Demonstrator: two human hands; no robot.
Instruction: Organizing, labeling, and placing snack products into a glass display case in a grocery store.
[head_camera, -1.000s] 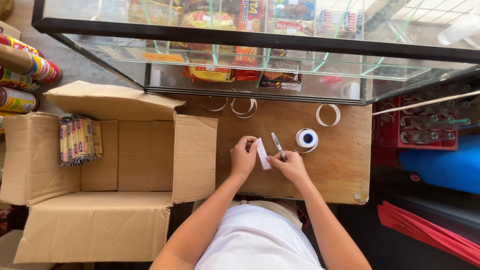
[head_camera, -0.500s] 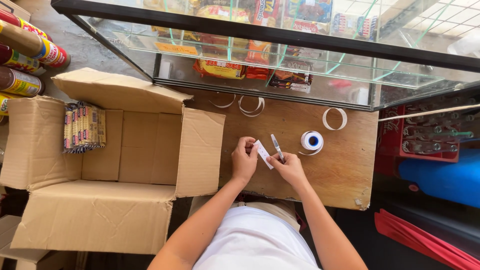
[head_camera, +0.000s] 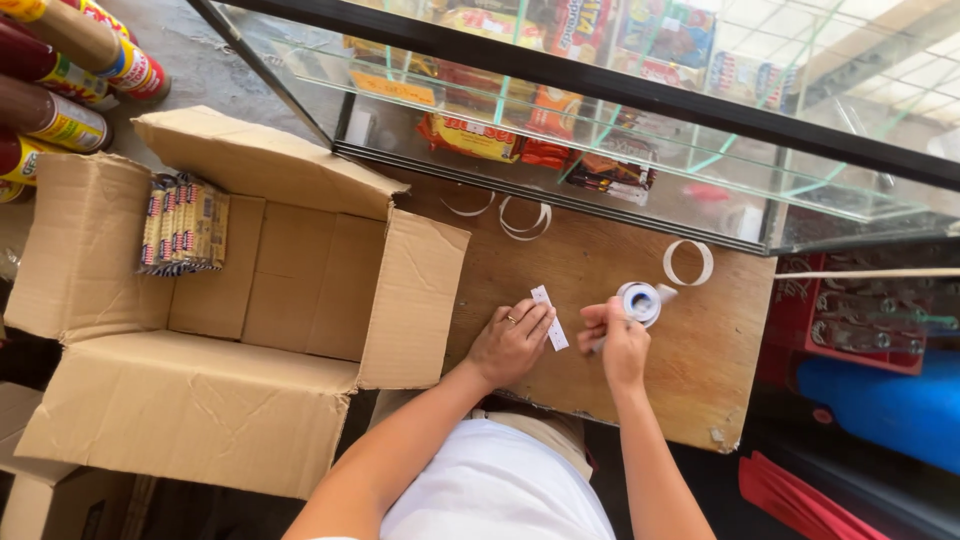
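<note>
My left hand (head_camera: 512, 341) rests on the wooden board (head_camera: 620, 260), its fingertips pressing down a small white paper strip (head_camera: 549, 317). My right hand (head_camera: 618, 343) is closed around a pen whose body is mostly hidden in the fist, and it sits just below and against a white roll of labels with a blue core (head_camera: 640, 301). The two hands lie a short gap apart near the board's front edge.
An open cardboard box (head_camera: 250, 300) stands left of the board, with a stack of striped packets (head_camera: 182, 222) in its far corner. A glass display case (head_camera: 620, 110) holding snack packs runs along the back. Loose white paper rings (head_camera: 687, 262) lie on the board. Red crate (head_camera: 860, 310) at right.
My right hand has shifted right to the label roll and closed over the pen. My left hand stays on the paper strip, now flat on the board. The view moved closer.
</note>
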